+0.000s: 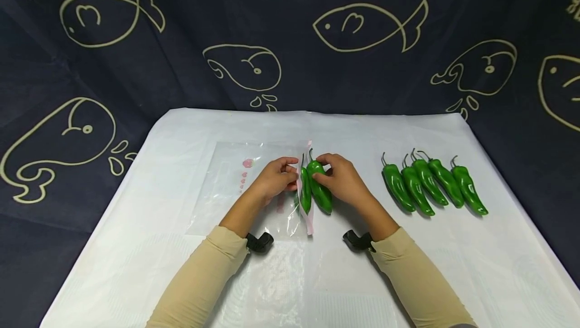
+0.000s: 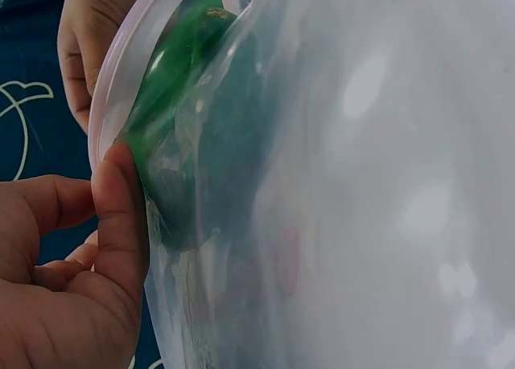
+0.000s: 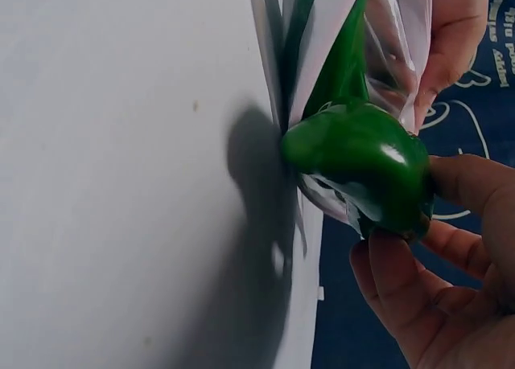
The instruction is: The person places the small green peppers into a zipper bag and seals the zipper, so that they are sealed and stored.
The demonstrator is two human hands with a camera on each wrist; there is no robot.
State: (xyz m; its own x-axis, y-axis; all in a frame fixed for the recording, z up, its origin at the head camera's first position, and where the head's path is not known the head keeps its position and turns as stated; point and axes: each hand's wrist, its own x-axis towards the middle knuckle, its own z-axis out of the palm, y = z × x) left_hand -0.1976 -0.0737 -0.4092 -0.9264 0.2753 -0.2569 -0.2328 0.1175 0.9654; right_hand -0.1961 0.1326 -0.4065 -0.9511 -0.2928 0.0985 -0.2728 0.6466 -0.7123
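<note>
A clear plastic zip bag (image 1: pixel 213 194) with pink print lies flat on the table, its pink-edged mouth facing right and gaping. With thumb and fingers my left hand (image 1: pixel 274 179) pinches the upper edge of that mouth. One green chili pepper (image 1: pixel 305 192) lies in the opening, partly behind the film. My right hand (image 1: pixel 344 179) grips a second green pepper (image 1: pixel 319 187) right at the mouth. In the right wrist view, this held pepper (image 3: pixel 362 164) is pinched between thumb and fingers, overlapping the pink edge of the bag.
Several more green peppers (image 1: pixel 423 182) lie in a row on the right of the white-covered table (image 1: pixel 453 267), stems pointing away. A dark cloth (image 1: pixel 290 66) with fish and whale drawings hangs behind the table.
</note>
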